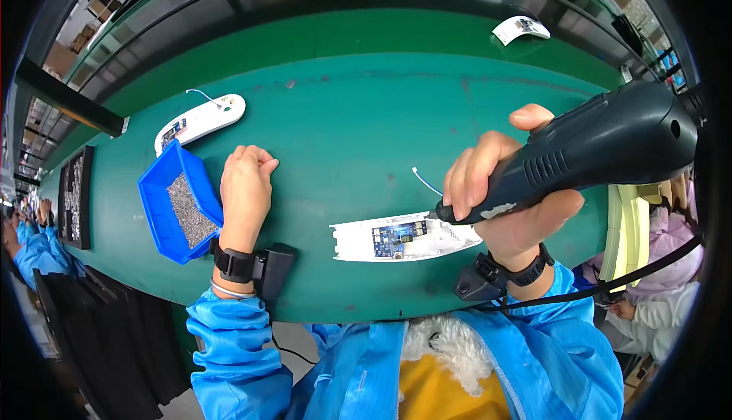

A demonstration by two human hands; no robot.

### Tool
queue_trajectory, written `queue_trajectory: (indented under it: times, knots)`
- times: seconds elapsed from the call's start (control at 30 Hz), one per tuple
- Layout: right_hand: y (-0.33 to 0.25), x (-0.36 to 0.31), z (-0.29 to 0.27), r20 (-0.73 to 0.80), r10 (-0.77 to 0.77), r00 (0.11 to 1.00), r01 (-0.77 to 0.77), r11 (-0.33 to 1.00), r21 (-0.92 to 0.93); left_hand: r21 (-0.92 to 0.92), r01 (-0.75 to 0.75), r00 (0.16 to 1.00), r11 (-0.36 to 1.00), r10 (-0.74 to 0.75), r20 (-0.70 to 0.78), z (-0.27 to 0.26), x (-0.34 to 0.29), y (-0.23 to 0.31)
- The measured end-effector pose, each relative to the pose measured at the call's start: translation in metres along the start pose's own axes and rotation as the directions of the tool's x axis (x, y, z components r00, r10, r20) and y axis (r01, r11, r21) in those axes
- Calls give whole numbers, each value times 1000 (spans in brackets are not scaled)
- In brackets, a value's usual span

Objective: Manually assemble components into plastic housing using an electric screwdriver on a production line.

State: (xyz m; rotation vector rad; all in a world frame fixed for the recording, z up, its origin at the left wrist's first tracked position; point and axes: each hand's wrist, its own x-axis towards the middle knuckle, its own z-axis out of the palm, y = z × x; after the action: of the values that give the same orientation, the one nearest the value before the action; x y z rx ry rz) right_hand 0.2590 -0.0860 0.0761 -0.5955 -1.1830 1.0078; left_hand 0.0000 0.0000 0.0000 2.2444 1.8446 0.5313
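My right hand (484, 172) is wrapped round a black electric screwdriver (595, 142). Its nose points down at the right part of a white plastic housing (352, 246) lying open on the table. Inside that housing is a blue circuit board (398, 238), and a thin wire (425, 181) sticks up behind it. The exact contact of the screwdriver tip is hard to see. To the left, my left hand (248, 184) hovers with curled fingers pressed together; what they hold, if anything, is hidden. Beside its wrist stands a blue bin (155, 203) of small metal screws (188, 210).
Another white housing (217, 115) with a board and wire lies behind the bin. A curved white part (522, 29) sits at the far right. A black tray (75, 199) is at the left edge. A black cable (579, 294) runs past my right wrist. Other people sit at both sides.
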Motion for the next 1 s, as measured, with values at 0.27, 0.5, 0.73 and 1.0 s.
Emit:
queue_trajectory:
  times: [0.27,0.5,0.73,1.0]
  knots:
    - [2,-4,-4,-17,52,998,-53,998,-42,-448,-150,982,881,78,-174,-44,-30,56]
    - [4,-3,0,-26,99,995,-101,992,-75,-479,-221,975,849,212,-73,-37,-79,91]
    - [4,-2,0,-41,142,989,-146,983,-112,-521,-342,936,782,334,-113,-9,-81,109]
    - [2,-2,1,-25,182,983,-183,965,-188,-554,-374,913,744,402,-76,8,-83,113]
